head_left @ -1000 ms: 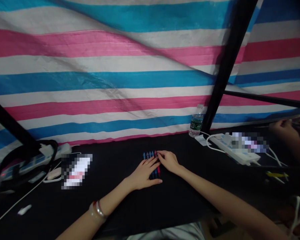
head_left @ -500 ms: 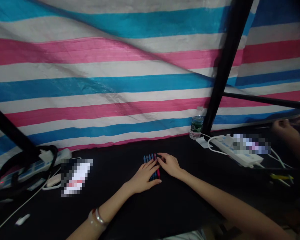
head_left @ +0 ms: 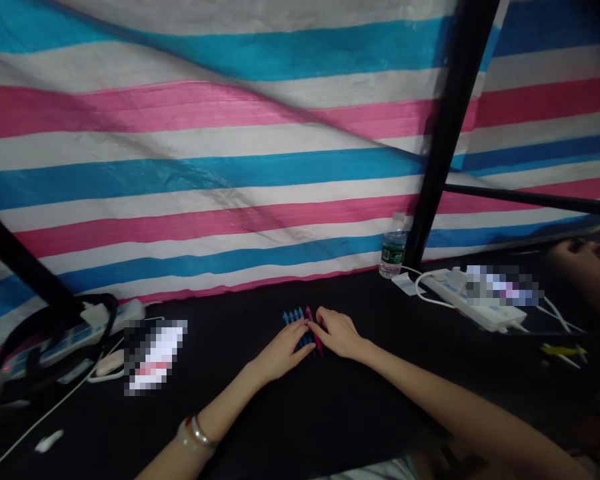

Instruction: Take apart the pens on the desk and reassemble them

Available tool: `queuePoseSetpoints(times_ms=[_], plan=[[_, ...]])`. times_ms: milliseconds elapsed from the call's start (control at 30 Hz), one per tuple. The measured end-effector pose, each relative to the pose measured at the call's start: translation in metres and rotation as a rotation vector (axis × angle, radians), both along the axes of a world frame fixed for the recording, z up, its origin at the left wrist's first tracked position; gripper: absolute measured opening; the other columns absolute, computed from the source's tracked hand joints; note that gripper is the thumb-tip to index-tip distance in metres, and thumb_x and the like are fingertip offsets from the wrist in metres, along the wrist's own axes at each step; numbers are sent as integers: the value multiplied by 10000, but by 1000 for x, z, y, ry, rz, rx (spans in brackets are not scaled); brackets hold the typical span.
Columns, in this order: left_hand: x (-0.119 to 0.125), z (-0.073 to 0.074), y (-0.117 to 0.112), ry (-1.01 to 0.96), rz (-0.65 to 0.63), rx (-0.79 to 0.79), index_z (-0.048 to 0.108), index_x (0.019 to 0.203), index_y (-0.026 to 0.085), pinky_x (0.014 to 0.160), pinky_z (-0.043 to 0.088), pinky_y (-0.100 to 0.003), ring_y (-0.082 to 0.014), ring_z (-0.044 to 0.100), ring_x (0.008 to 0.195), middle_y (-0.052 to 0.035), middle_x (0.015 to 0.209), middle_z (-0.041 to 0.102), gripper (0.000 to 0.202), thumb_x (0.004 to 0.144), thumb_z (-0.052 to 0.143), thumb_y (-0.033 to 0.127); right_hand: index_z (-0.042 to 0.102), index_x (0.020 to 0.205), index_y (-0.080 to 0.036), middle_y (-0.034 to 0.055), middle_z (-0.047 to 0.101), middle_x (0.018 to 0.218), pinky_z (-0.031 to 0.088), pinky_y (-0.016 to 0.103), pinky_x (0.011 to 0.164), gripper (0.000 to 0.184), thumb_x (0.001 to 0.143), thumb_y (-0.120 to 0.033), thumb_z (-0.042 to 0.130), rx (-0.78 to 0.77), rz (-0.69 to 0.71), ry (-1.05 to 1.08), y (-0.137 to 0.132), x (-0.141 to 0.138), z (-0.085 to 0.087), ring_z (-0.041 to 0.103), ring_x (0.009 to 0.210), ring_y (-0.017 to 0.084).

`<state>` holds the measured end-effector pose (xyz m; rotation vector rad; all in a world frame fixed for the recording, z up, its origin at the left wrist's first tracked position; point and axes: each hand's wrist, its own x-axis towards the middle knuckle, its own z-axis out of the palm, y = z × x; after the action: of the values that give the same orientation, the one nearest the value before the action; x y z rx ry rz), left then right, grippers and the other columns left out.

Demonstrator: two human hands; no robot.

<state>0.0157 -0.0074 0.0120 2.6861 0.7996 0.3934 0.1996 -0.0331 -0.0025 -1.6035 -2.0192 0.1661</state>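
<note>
Several blue pens [head_left: 293, 315] lie side by side on the black tabletop, tips pointing away from me. My left hand [head_left: 280, 350] lies flat across them, its fingers stretched over their middles and hiding part of them. A pink pen [head_left: 319, 345] is at the right end of the row, slightly tilted and a little apart from the blue ones at the tip. My right hand [head_left: 341, 332] has this pen between thumb and forefinger, the thumb crossing it close to the left fingertips.
Power strips [head_left: 480, 307] with cables sit at the right and far left. A water bottle [head_left: 393, 247] stands by a black post [head_left: 433, 167]. Blurred-out bright items lie at both sides. At the far right is another person's hand [head_left: 577, 257]. A striped sheet [head_left: 230, 233] hangs behind.
The pink pen has tilted and moved slightly apart from the blue pens. My right thumb has shifted left across it, and my left hand has moved slightly left and up.
</note>
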Motion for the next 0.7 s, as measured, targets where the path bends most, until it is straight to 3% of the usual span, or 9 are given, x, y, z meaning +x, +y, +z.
queuePoseSetpoints(times_ms=[200, 467, 700], plan=[[3, 3, -1, -35, -17, 72, 505, 1096, 190, 1004, 337, -375, -208, 417, 1182, -95, 1256, 471, 270, 854, 445, 293, 510, 723, -180, 21, 562, 749, 315, 260, 651, 269, 877, -356, 377, -34, 29, -141, 0, 1, 2, 514, 734, 150], [5, 3, 1, -33, 34, 120, 466, 835, 189, 847, 404, -351, -191, 475, 922, -46, 943, 515, 61, 779, 460, 167, 553, 838, -166, 85, 569, 889, 348, 310, 693, 295, 785, -448, 486, -68, 14, -229, -8, -7, 7, 521, 840, 222], [0, 6, 2, 20, 72, 147, 440, 742, 192, 794, 396, -353, -196, 475, 877, -32, 874, 508, 65, 736, 465, 132, 512, 746, -173, 48, 579, 784, 335, 274, 666, 160, 816, -298, 443, -89, -56, -68, -2, -4, 3, 538, 762, 176]])
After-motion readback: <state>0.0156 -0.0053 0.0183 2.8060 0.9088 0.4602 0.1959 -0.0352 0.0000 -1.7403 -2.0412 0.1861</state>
